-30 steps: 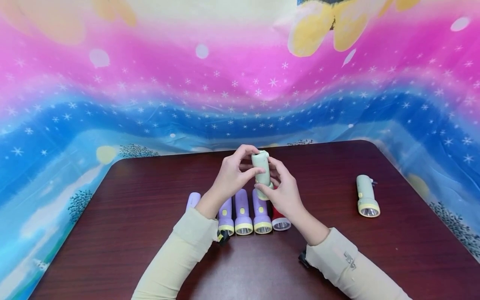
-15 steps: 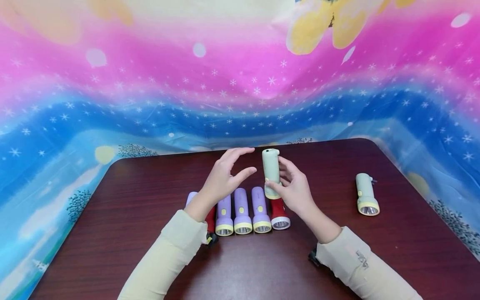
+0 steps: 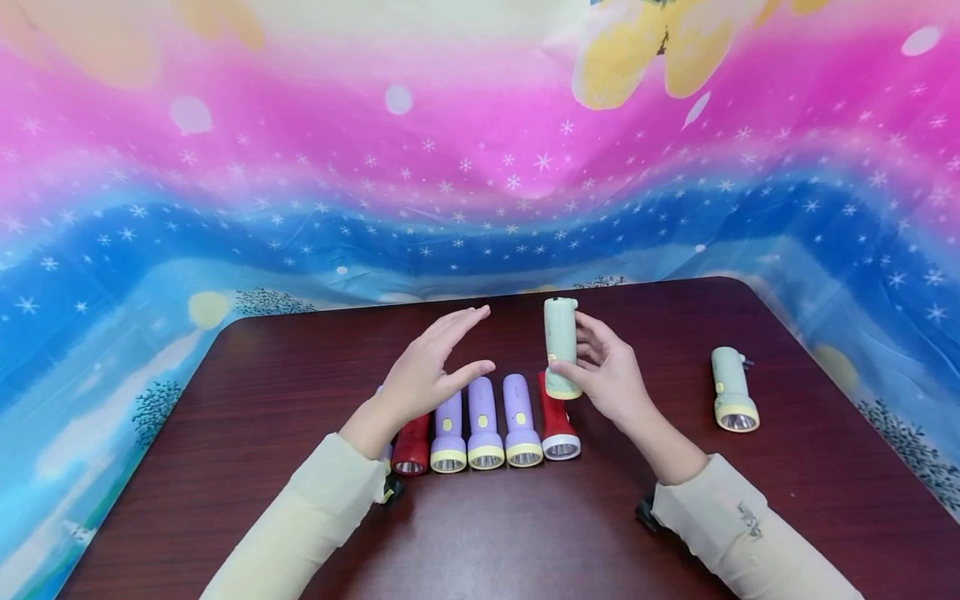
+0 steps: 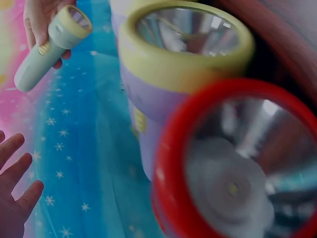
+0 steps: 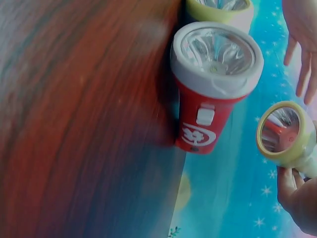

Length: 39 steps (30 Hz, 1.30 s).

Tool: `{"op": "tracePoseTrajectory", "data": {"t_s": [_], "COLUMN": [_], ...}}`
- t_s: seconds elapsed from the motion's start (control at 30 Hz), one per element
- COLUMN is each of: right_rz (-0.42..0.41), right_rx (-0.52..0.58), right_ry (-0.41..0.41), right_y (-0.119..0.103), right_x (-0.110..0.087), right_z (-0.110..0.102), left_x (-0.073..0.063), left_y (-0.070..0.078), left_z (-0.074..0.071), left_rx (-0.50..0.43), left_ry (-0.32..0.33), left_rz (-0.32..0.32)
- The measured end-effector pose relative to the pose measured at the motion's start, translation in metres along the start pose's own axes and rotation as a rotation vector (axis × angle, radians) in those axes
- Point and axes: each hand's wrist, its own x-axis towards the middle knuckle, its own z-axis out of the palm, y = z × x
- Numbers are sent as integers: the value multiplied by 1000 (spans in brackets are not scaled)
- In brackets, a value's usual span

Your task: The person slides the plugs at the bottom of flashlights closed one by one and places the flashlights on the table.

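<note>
A pale green flashlight [image 3: 561, 342] with a yellow rim is gripped in my right hand [image 3: 611, 375], thumb in front and fingers behind. It stands nearly upright, lens end down, over the back of the red flashlight [image 3: 557, 421] with a white rim. My left hand [image 3: 420, 371] is held above the left part of the row, its fingers extended and thumb spread, holding nothing. The left wrist view shows the held flashlight [image 4: 37, 67] beyond a red-rimmed flashlight [image 4: 166, 198]. In the right wrist view, its lens [image 5: 282, 131] points toward the camera.
Purple flashlights with yellow rims [image 3: 485, 421] and a dark red one [image 3: 410, 446] lie side by side, lenses toward me. Another at the left end is mostly hidden by my left hand. A second green flashlight [image 3: 733, 387] lies on the table [image 3: 480, 533] at right.
My left hand has let go of the green flashlight and moved left and slightly down. My right hand has carried the flashlight a little to the right.
</note>
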Motion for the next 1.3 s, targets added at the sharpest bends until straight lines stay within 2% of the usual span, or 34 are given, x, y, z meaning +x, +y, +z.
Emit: {"op": "tracePoseTrajectory", "data": {"t_s": [0.27,0.63,0.77,0.93,1.13,1.3], "right_rz": [20,84,113,146,183,203], "right_rx": [-13,-65,-36,-28,-87,-121], "right_ry": [-16,-13,-28,-65,-112,-155], "right_y": [2,7,9,13,20,25], "right_x": [0,-3,-6,-10,-14,-15], "right_z": [-10,-25,-33,-42,-48,-50], "left_x": [-13,-42,-50,-56,-59,-58], "left_y": [-9,-20,-22,-22,-22,-21], "left_z": [-3,-3,-1,4,9,12], "left_rx": [57,121,135,134,138,147], "left_ry": [-74,-166,-194,-211,-239,-291], "left_rz": [-39,-59,-67,-62,-37,-51]}}
